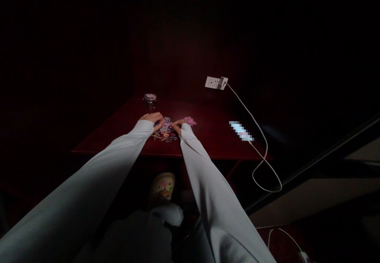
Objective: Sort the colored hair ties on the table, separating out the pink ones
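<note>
A loose pile of small pastel loops that look like hair ties (166,125) lies on the dark red table (118,136). At the pile's left edge, my left hand (152,117) rests with bent fingers and the thumb apart; I see nothing held in it. My right hand (178,126) reaches in from the right, thumb and fingertips pressed together at the pile; whatever they pinch is too small to make out. Just beyond the right hand sits a separate bunch of pink hair ties (190,121).
A clear jar (150,100) with a lid stands at the back left. To the right lies a blurred-out phone (241,131); its white cable (261,130) loops over the table's edge from a charger in the wall socket (212,82). A decorated clog (163,185) shows below the table.
</note>
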`<state>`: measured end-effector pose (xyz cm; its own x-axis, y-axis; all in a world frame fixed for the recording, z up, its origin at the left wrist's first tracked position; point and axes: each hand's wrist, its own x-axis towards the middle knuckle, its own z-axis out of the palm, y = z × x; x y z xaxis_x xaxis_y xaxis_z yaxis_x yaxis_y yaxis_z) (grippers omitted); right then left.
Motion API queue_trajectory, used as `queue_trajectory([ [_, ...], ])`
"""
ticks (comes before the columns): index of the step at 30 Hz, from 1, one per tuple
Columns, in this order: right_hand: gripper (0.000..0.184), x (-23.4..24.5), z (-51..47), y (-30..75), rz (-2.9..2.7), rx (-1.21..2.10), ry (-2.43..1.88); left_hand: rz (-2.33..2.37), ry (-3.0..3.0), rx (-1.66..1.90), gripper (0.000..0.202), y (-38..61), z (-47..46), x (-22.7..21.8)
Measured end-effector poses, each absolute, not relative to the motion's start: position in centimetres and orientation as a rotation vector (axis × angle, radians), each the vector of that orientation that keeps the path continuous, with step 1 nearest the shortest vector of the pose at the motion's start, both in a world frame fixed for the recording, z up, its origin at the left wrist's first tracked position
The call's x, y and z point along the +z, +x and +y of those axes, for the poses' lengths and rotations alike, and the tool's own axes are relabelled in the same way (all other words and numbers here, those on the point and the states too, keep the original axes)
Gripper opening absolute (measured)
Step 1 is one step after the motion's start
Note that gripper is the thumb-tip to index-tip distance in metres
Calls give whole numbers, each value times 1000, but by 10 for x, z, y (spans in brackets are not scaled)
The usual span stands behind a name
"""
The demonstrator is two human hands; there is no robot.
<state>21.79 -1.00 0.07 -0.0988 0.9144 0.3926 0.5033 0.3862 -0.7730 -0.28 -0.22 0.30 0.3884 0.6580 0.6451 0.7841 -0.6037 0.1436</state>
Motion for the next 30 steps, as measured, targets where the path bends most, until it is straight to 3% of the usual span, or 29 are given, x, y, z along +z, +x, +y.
queue_trajectory([
  [6, 23, 5, -15, 218, -1752, 551, -1273, -1413, -2296, -1142, 23, -4, -18, 12],
  [20, 22, 2, -15, 218, -1826, 500, -1246, -1285, -2424, -894, 14, 1, -14, 11],
  [30, 24, -6, -4, 223, -1754, 546, -1237, -1291, -2409, -987, 23, -6, -10, 5],
])
